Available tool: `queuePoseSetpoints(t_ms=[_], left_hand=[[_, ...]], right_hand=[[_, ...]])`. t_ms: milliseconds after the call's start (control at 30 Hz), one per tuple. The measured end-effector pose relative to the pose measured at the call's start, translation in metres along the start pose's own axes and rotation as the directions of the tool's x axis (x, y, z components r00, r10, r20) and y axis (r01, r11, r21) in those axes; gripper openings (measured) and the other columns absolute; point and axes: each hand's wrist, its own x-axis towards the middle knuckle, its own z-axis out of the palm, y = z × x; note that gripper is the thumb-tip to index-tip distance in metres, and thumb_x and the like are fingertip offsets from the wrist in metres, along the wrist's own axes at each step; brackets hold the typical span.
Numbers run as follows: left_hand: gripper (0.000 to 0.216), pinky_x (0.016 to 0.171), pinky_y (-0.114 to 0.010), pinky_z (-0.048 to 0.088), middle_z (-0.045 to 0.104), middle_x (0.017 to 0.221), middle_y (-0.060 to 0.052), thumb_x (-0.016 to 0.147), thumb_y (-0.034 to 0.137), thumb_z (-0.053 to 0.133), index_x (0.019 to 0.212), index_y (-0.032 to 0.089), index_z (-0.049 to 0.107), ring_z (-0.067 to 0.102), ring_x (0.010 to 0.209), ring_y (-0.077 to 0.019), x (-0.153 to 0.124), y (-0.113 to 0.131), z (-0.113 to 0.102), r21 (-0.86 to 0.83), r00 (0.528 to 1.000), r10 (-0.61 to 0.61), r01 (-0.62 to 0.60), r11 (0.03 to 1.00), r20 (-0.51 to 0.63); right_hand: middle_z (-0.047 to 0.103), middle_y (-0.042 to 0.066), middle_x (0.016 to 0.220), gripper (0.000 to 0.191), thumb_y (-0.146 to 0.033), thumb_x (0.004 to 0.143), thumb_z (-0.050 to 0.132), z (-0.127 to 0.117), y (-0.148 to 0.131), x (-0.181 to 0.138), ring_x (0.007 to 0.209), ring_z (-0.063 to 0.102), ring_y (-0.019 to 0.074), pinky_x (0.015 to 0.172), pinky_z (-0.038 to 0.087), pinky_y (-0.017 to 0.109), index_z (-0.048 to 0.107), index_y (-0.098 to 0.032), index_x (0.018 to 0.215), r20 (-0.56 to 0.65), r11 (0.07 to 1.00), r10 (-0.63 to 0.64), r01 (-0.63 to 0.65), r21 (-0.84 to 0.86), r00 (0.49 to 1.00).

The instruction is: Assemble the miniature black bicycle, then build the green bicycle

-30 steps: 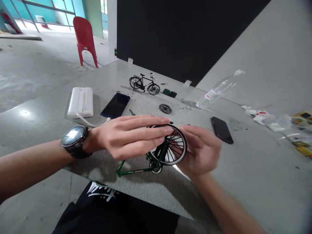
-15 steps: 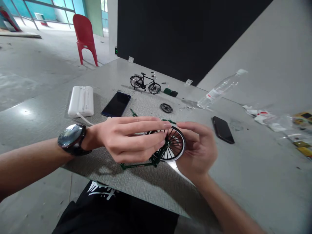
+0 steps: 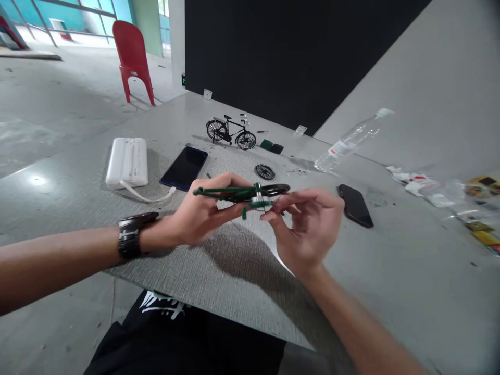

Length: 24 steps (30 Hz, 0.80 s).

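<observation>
Above the near part of the table, my left hand [image 3: 201,216] is closed round a green model bicycle frame [image 3: 226,192], seen edge-on. A black spoked wheel [image 3: 279,188] sits at the frame's right end, almost flat to my view. Silvery parts show at the middle of the frame, with a small green pedal-like piece [image 3: 244,213] below. My right hand [image 3: 308,221] pinches the right end of the frame, just under the wheel; its fingertips partly hide what they grip. A loose spoked wheel [image 3: 264,172] lies on the table beyond my hands.
A finished black model bicycle [image 3: 231,132] stands at the back, beside small green and black pieces [image 3: 271,146]. Left are a white power bank [image 3: 127,161] with a cable and a phone [image 3: 185,167]. Right are a leaning bottle [image 3: 347,143], a dark phone [image 3: 355,205] and plastic bags [image 3: 425,187].
The model bicycle frame has been turned from showing its wheel's face to edge-on. My left hand has rolled over with it, and my right thumb and fingers have closed on its right end.
</observation>
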Motion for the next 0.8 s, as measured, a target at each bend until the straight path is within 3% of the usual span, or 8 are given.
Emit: queuePoseSetpoints(t_ms=[167,333,567,800], left_hand=[[0.022,0.057,-0.019,0.054,0.077,0.087,-0.005,0.090,0.033,0.076,0.099,0.015,0.069,0.071,0.075,-0.0144,0.004,-0.005,0.009,-0.174,0.987,-0.160,0.164,0.971,0.033],[0.027,0.060,-0.021,0.057,0.078,0.087,-0.007,0.087,0.037,0.080,0.096,0.013,0.073,0.071,0.074,-0.0151,0.008,0.000,0.007,-0.191,0.973,-0.223,0.230,0.954,0.056],[0.017,0.066,-0.024,0.060,0.078,0.087,-0.006,0.086,0.028,0.080,0.094,0.014,0.076,0.072,0.079,-0.0168,0.008,0.001,0.004,-0.164,0.988,-0.140,0.149,0.975,0.063],[0.018,0.072,-0.025,0.062,0.080,0.090,-0.007,0.083,0.027,0.081,0.095,0.014,0.076,0.074,0.082,-0.0183,0.002,-0.001,0.003,-0.174,0.992,-0.121,0.123,0.977,0.021]], right_hand=[[0.067,-0.002,0.084,0.017,-0.019,0.088,0.079,-0.002,-0.005,0.006,0.069,0.061,0.0142,0.059,0.054,0.029,0.066,-0.025,0.099,0.073,0.966,-0.114,0.127,-0.224,0.991],[0.072,-0.002,0.084,0.015,-0.016,0.089,0.077,0.001,-0.013,0.010,0.071,0.067,0.0153,0.057,0.055,0.028,0.067,-0.025,0.096,0.111,0.969,-0.103,0.125,-0.212,0.988],[0.071,-0.002,0.081,0.008,-0.024,0.093,0.074,0.002,-0.013,0.008,0.070,0.068,0.0157,0.057,0.056,0.030,0.066,-0.025,0.093,0.099,0.964,-0.091,0.113,-0.239,0.991],[0.073,-0.001,0.081,0.014,-0.016,0.090,0.076,0.003,-0.018,0.009,0.070,0.068,0.0171,0.062,0.056,0.033,0.066,-0.025,0.094,0.144,0.966,-0.146,0.172,-0.194,0.979]])
